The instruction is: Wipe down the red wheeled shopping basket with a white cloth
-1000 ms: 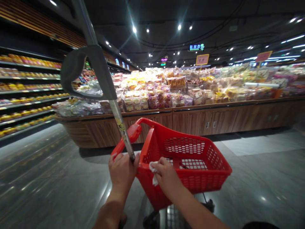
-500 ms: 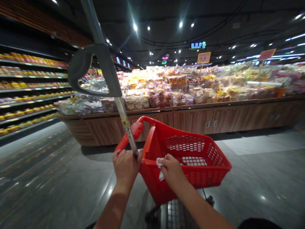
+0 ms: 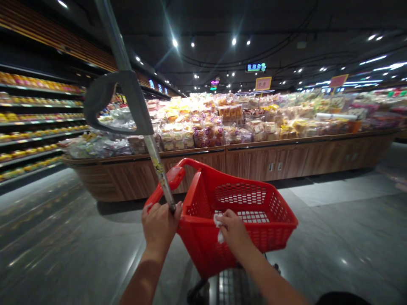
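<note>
A red plastic shopping cart (image 3: 203, 250) stands in front of me. My left hand (image 3: 160, 226) is closed at the near end of its red handle (image 3: 173, 178). The lower end of a metal pole (image 3: 162, 178) is caught between that hand's thumb and fingers. The pole leans up to the left and carries a grey loop grip (image 3: 140, 106). In my right hand (image 3: 233, 231), a crumpled white tissue (image 3: 218, 221) is pinched at the near rim of the cart's basket (image 3: 270, 226). Whether the tissue touches the rim, I cannot tell. Part of the basket's inside is hidden by the hand.
Beyond the cart runs a long wooden display counter (image 3: 190, 169) piled with packaged baked goods (image 3: 206, 127). Stocked shelves (image 3: 38, 123) line the left side. A price sign (image 3: 263, 84) stands above the goods. Grey shiny floor (image 3: 337, 228) stretches to the right.
Cart, pole and left hand have shifted slightly left and down in view. My right hand with the tissue has slid to the right along the cart's rim, away from the left hand.
</note>
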